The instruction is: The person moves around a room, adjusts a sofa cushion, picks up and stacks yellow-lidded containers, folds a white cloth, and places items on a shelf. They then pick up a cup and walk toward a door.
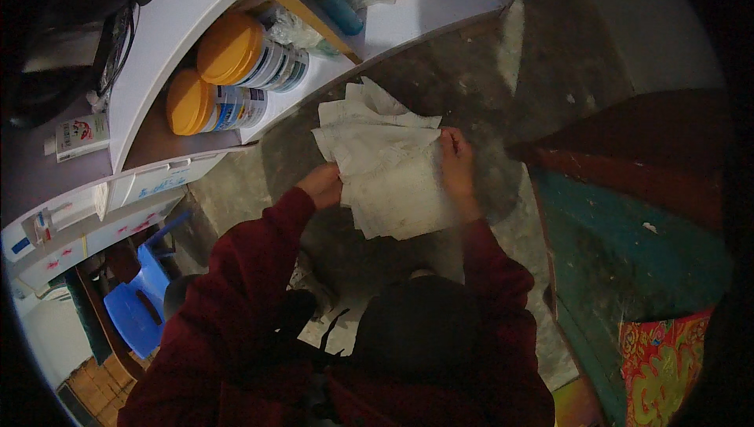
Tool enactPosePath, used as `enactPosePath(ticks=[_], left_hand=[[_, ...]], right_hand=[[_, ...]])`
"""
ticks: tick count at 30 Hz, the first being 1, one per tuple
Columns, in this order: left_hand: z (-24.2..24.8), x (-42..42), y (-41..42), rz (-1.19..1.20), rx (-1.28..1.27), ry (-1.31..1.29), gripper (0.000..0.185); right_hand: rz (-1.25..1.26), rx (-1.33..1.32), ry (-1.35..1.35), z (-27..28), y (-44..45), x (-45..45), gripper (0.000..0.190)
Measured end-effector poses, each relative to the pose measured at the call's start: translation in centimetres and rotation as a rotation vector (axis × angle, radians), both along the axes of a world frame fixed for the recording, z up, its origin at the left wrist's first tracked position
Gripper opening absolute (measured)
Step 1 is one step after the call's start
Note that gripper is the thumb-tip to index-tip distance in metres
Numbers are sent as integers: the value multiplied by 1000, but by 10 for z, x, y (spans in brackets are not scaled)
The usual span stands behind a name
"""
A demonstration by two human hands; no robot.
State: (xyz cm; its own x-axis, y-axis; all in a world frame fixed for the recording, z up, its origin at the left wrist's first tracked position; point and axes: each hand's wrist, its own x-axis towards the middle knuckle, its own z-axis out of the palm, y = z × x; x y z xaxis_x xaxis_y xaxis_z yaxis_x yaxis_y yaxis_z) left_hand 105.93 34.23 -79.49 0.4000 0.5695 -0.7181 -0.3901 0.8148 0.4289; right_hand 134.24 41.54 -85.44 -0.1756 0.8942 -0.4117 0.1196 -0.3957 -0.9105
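A loose stack of crumpled paper sheets (394, 191) is held up between my two hands, above a dark concrete floor. My left hand (323, 185) grips its left edge, the fingertips partly hidden by the paper. At the upper right corner my right hand (458, 165) pinches the sheets with thumb and fingers. Several sheets fan out unevenly, with ragged corners at the top and bottom. Faint lines or writing show on them, too dim to make out. The top sheets are folded and wrinkled.
To the left stands a white shelf unit (168, 20) with two orange-lidded tubs (230, 50) and a small carton (82, 135). Below it is a blue plastic chair (132, 315). A green-sided wooden piece (624, 238) and a red patterned cloth or packet (665, 368) are at right.
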Motion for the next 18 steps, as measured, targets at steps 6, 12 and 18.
enactPosePath(ticks=[6,12,18], left_hand=[[6,-1,1,8,-58,67,46],[-24,-26,-22,-52,160,162,46],[12,4,2,-154,-221,117,61]], right_hand=[[-133,215,52,5,-22,-10,32],[132,366,-67,37,-59,-13,21],[-435,-343,337,20,-75,-21,32]])
